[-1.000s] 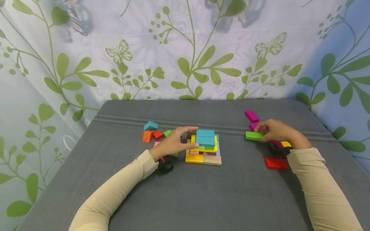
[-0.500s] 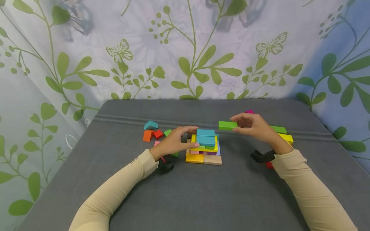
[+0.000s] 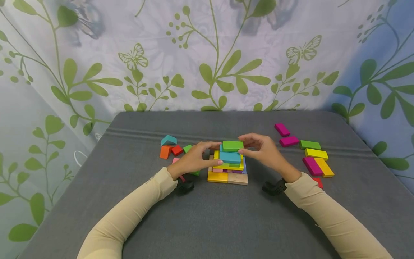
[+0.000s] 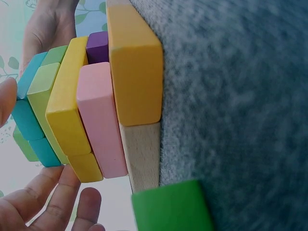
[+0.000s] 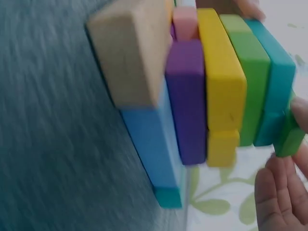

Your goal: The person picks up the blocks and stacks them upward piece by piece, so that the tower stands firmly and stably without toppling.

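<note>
**Green block held on top of the coloured stack**

Green and flat, the block (image 3: 233, 145) sits at the very top of the block stack (image 3: 228, 165), pinched at its 3 o'clock end by the fingers and thumb of the right hand (image 3: 260, 151). It lies level over a teal block (image 3: 230, 157); whether it fully rests there cannot be told. The left hand (image 3: 194, 160) is at the stack's 9 o'clock side, fingers loosely curved, fingertips reaching toward the top layers and gripping nothing. The stack stands near the middle of the grey counter (image 3: 207, 216), with yellow, pink, purple and plain wood blocks in its lower layers; the left wrist view shows a yellow block (image 4: 136, 62) and a wood block (image 4: 142, 156) at the bottom, side by side.

At 9 to 10 o'clock from the stack lie a teal wedge (image 3: 168, 140), an orange block (image 3: 165, 152), a red block (image 3: 176, 150) and a small green block (image 3: 187, 148). At 3 o'clock, well apart from the stack, lie two magenta blocks (image 3: 282, 130), a green bar (image 3: 309, 145), a yellow bar (image 3: 316, 154), and a magenta and a yellow block (image 3: 324, 167) side by side
</note>
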Demonstrator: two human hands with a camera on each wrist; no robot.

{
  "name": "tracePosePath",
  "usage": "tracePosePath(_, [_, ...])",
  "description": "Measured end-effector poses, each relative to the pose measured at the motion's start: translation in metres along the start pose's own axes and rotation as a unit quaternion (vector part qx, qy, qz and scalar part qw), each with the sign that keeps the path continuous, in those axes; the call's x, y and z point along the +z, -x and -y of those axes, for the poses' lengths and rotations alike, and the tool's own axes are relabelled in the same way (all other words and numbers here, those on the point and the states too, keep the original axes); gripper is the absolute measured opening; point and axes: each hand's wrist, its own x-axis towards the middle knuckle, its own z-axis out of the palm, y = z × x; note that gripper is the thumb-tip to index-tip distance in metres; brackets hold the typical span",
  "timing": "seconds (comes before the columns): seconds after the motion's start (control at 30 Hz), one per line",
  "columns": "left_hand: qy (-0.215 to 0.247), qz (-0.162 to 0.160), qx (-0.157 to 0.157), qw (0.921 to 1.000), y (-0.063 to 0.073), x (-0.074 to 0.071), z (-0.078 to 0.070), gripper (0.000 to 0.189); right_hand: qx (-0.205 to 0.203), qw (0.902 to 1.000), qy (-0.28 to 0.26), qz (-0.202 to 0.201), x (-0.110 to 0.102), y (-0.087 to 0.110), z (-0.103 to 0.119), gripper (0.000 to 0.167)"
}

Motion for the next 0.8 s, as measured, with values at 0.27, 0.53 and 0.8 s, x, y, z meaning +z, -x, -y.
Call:
tracePosePath(0.27, [0.004, 0.003, 0.005, 1.0, 0.0, -0.001, 0.002, 0.068, 0.02, 0.9996, -0.012, -0.014, 0.012, -0.001, 0.003, 0.032])
tracePosePath(0.53, [0.006, 0.005, 0.005, 1.0, 0.0, -0.001, 0.0, 0.068, 0.034, 0.9991, -0.025, -0.006, 0.014, 0.0, 0.007, 0.031])
tracePosePath(0.8, [0.003, 0.003, 0.001, 1.0, -0.001, 0.0, 0.002, 0.068, 0.031, 0.9991, -0.031, -0.003, 0.013, 0.0, 0.005, 0.032])
